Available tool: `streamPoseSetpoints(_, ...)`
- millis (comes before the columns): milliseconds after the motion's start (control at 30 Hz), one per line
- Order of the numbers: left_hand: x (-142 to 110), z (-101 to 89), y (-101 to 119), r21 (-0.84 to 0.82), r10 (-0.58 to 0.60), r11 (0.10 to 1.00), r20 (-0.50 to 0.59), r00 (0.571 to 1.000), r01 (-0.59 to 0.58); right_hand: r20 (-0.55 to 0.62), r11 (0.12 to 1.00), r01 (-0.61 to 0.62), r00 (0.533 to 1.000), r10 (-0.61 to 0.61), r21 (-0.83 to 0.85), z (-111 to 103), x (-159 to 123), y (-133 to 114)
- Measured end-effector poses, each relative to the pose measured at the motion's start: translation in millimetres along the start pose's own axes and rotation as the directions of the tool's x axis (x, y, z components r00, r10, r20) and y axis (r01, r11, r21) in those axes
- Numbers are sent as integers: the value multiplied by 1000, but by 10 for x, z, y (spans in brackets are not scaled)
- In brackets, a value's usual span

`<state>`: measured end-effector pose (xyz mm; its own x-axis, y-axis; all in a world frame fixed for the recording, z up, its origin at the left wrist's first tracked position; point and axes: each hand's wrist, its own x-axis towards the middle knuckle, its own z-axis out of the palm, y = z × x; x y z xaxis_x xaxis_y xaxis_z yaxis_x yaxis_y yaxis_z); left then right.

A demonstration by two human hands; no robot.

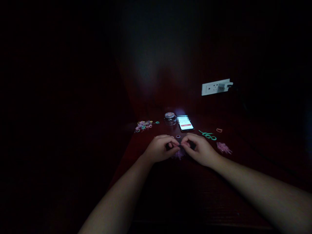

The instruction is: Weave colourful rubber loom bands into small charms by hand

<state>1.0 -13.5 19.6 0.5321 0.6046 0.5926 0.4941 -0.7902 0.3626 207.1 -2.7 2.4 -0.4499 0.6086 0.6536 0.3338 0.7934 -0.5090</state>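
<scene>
My left hand and my right hand meet fingertip to fingertip low over a dark red table. Both are closed in a pinch on something small and dark that I cannot make out. Right under the fingers lies a bunch of thin purple strips, partly hidden by the hands. Just beyond the fingertips is a small pale purple ring. To the right of my right hand rests a pile of pink strips, with green loops and an orange loop behind it.
A lidded clear jar stands at the back beside a lit phone. Mixed coloured loops lie heaped at the back left. On the wall to the right is a white socket panel with a plug in it. The surroundings are very dark.
</scene>
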Motion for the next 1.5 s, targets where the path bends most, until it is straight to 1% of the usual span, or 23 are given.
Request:
streamPoseSetpoints(133, 7, -6, -4, 21, -5, 1000, 14, 1000, 5, 2, 1000, 1, 1000, -1, -4, -1, -9, -7)
streamPoseSetpoints(333, 9, -14, 12, 24, -3, 1000, -8, 1000, 3, -8, 1000, 0, 1000, 0, 2, -2, -12, -12)
streamPoseSetpoints(467, 6, -15, 20, 19, -26, 999, -25, 999, 27, -22, 1000, -1, 1000, 1, 2, -16, -18, -24)
streamPoseSetpoints(600, 9, -15, 25, 21, -25, 999, -28, 999, 26, -25, 998, -22, 999, 23, 56, -14, -22, -23)
streamPoseSetpoints(700, 15, -20, 34, 14, -16, 1000, -16, 1000, 16, 4, 994, -26, 1000, 26, 107, -4, -18, -11)
streamPoseSetpoints(800, 20, -29, 43, 12, -11, 1000, -5, 1000, 11, 35, 998, -14, 999, 12, 65, -5, -10, -11)
streamPoseSetpoints(900, 21, -35, 43, 17, -16, 1000, 4, 1000, 16, 35, 1000, -10, 999, 9, 27, -14, -6, -25)
streamPoseSetpoints(1133, 6, -27, 14, 8, -31, 999, -11, 999, 31, 31, 1000, -3, 1000, 2, 26, -12, -20, -5)
streamPoseSetpoints(1300, -3, -25, 9, -14, -39, 999, -21, 999, 39, 36, 999, -30, 999, 29, 29, 2, -22, 14)
streamPoseSetpoints(1500, -27, -23, -23, 9, -64, 998, -62, 996, 64, -3, 995, -73, 997, 73, 61, 1, -30, 36)
